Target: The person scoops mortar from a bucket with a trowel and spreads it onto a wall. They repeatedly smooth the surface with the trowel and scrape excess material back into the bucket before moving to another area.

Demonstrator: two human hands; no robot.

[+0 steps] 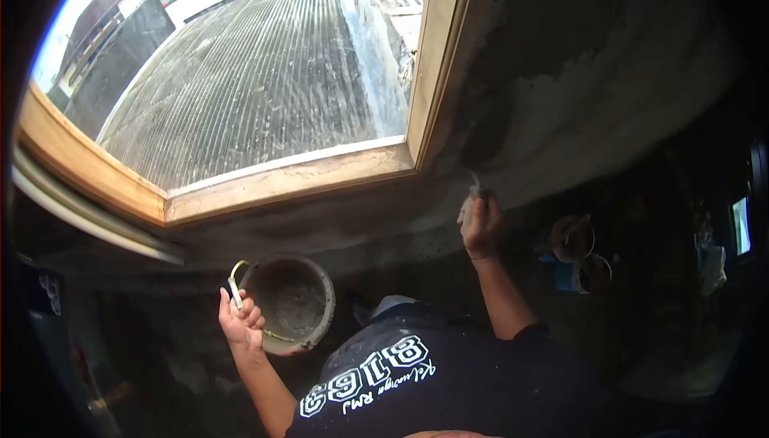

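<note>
In my left hand, at the lower left, is the handle of a bucket, a pale grip on a thin yellowish cord. The round grey bucket hangs tilted beside that hand, its mouth facing me and its inside coated grey. My right hand is raised near the grey wall, right of the window. Its fingers are closed around a small, blurred, pale-tipped thing that I cannot make out. Dark damp-looking patches cover the wall just above it.
A wooden window frame fills the upper left, with a corrugated roof outside. Beneath it runs a pale pipe-like strip. Two containers stand at the right in shadow. Much of the floor is too dark to read.
</note>
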